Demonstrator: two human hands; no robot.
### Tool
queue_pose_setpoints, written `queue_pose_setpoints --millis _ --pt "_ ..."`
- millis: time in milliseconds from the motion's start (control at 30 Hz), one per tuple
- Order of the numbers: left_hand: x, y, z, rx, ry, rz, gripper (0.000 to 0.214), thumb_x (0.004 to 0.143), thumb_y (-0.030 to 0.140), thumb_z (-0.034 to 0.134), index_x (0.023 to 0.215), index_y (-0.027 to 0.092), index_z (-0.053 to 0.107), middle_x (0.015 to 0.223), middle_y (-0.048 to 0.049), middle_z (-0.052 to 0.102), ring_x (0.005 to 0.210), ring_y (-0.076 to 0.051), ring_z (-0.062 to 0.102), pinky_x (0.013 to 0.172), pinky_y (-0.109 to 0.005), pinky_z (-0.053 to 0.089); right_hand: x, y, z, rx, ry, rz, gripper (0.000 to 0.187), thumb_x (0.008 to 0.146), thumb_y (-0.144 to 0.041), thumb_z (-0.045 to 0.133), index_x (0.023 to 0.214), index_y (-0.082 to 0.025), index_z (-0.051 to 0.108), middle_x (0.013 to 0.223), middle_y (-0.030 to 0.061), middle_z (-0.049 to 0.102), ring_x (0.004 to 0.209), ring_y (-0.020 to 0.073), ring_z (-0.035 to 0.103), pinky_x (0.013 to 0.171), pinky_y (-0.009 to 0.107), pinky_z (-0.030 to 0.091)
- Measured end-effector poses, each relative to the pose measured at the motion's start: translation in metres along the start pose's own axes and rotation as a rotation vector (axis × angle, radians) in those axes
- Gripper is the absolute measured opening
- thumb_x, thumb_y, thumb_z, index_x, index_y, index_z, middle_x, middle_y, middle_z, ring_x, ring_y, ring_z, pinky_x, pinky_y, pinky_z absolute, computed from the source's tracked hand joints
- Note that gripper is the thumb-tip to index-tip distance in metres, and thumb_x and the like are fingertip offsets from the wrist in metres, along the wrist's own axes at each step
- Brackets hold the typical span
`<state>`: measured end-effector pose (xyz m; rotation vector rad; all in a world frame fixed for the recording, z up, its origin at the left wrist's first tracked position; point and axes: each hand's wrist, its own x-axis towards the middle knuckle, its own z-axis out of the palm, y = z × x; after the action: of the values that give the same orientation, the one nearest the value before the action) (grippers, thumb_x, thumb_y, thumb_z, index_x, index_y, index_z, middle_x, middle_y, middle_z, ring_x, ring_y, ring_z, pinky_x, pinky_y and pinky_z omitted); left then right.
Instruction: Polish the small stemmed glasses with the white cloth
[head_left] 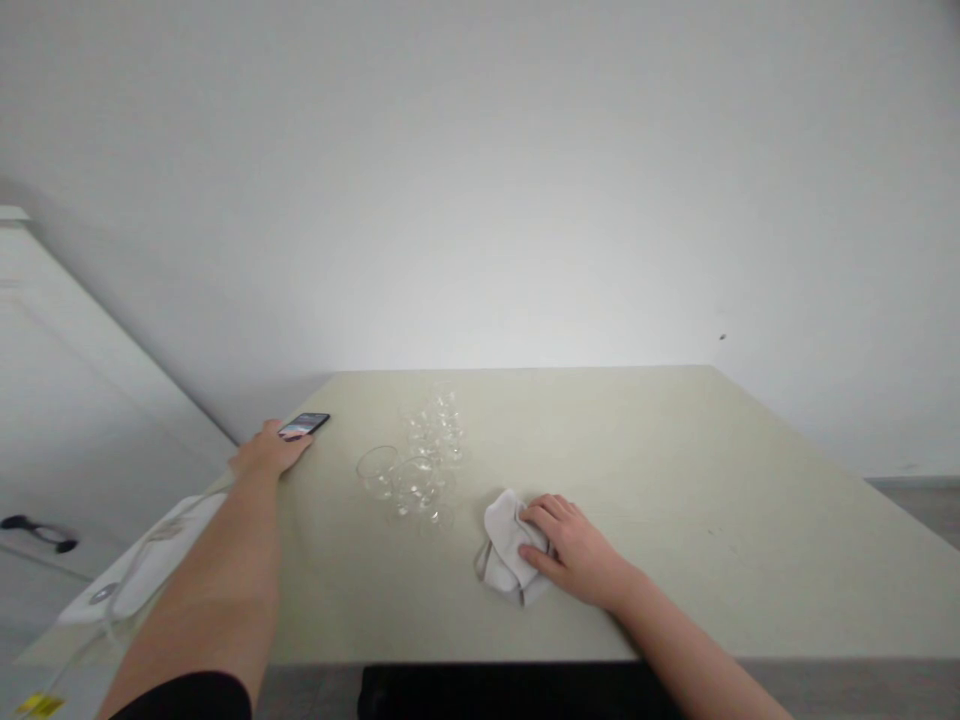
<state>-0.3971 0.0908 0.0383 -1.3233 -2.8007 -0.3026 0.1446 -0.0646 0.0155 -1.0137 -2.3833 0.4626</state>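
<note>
At the table's left edge, my left hand [271,449] reaches forward with its thumb and fingers around the near end of a smartphone [309,424], whose screen is lit and faces up. My right hand [574,550] is closed on a crumpled white cloth [508,545] that rests on the table near its front edge. Between the hands, left of the cloth, is a group of clear wine glasses [414,483]. Their outlines overlap, so single glasses are hard to separate.
The pale table [660,470] meets a plain wall [525,200] at the back. A white power strip [161,555] with a cable lies along the left edge, beside a white cabinet [82,400] with a black handle [39,534].
</note>
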Motion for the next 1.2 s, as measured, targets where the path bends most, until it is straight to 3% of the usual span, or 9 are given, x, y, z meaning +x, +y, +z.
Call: queue_pose_setpoints --millis 200,567,1200 --pt "0.000 0.004 -0.003 -0.019 -0.051 -0.020 0.091 0.067 0.072 0.053 0.136 0.014 0.038 0.132 -0.0248 0.053 0.120 -0.043 0.050 0.091 -0.056 0.044 -0.001 0.001 0.001 -0.001 0.002 0.001 0.031 0.090 -0.031 0.061 0.119 -0.022 0.053 0.112 0.0077 0.056 0.104 0.0251 0.051 0.093 0.043 0.043" --pt "-0.001 0.011 0.003 -0.079 0.019 -0.075 0.090 0.069 0.069 0.054 0.139 0.017 0.034 0.136 -0.0247 0.049 0.123 -0.046 0.046 0.092 -0.065 0.038 -0.001 0.000 0.000 -0.005 0.001 0.003 0.032 0.090 -0.030 0.060 0.120 -0.023 0.053 0.112 0.0080 0.057 0.105 0.0249 0.051 0.094 0.042 0.043" --pt "-0.004 0.012 0.003 -0.115 0.037 -0.077 0.092 0.067 0.069 0.057 0.140 0.017 0.033 0.133 -0.0266 0.051 0.121 -0.047 0.047 0.091 -0.064 0.038 -0.001 0.000 0.001 -0.004 0.009 -0.008 0.032 0.090 -0.030 0.060 0.120 -0.022 0.053 0.112 0.0089 0.057 0.105 0.0255 0.052 0.093 0.044 0.044"
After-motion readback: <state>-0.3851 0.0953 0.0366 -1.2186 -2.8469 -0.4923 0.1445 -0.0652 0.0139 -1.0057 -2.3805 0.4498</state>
